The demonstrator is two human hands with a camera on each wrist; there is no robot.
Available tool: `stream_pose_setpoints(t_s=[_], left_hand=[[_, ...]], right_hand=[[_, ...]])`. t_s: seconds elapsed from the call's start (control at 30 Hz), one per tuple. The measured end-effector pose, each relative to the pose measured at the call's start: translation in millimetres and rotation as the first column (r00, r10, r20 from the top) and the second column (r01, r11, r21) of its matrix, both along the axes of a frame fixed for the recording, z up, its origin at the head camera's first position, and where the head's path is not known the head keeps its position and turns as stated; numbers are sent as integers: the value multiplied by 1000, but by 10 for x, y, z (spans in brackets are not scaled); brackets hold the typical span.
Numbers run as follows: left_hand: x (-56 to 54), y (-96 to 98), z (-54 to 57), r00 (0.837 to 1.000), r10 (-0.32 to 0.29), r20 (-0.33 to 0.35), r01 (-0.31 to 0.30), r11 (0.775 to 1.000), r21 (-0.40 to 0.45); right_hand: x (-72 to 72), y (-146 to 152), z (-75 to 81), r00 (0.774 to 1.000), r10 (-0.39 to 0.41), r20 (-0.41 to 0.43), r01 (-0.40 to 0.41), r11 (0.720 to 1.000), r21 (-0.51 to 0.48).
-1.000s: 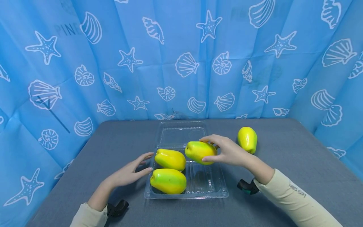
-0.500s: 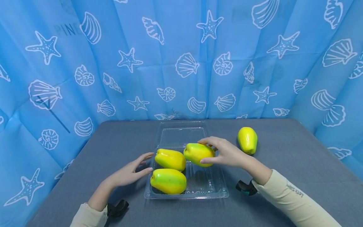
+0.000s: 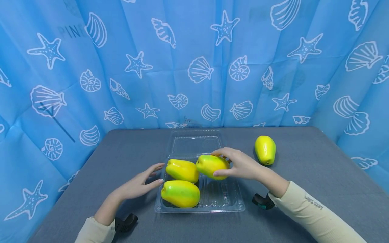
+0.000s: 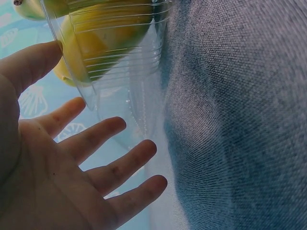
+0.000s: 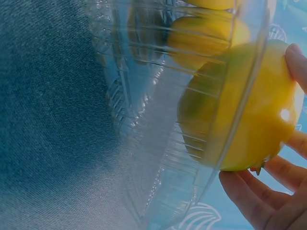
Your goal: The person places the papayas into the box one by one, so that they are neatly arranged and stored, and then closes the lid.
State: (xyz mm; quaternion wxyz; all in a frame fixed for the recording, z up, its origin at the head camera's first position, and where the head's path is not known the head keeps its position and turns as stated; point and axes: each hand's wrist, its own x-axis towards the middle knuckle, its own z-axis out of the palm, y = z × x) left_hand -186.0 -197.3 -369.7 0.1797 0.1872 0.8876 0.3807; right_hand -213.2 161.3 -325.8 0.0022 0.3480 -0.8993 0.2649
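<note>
My right hand (image 3: pixel 240 164) grips a yellow-green papaya (image 3: pixel 212 166), thumb on the near side and fingers on the far side, over the back right of a clear plastic clamshell box (image 3: pixel 212 210). In the right wrist view, the held papaya (image 5: pixel 261 110) shows partly through the box wall, its lower part below the rim line. Two more papayas lie in the left half of the box, a rear papaya (image 3: pixel 182 171) and a front papaya (image 3: pixel 180 194). With fingers spread, my left hand (image 3: pixel 138 184) stays at the left rim; in the left wrist view its thumb (image 4: pixel 41 60) meets the rim.
The box's clear lid (image 3: pixel 195 145) lies folded back behind it. Another papaya (image 3: pixel 265 150) rests at the back right of the grey cloth-covered table (image 3: pixel 130 145). Behind hangs a blue curtain (image 3: pixel 170 81) with shell and starfish prints.
My right hand has brought its papaya slightly left, toward me and lower over the box. The left hand and the other papayas have stayed put.
</note>
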Motion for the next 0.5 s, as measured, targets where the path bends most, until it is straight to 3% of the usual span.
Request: stream_pose_setpoints(t_s=[0.5], left_hand=[[1, 4, 1, 1000, -3, 2, 3, 1000, 3]], right_hand=[[-8, -29, -66, 1000, -7, 2, 7, 999, 35]])
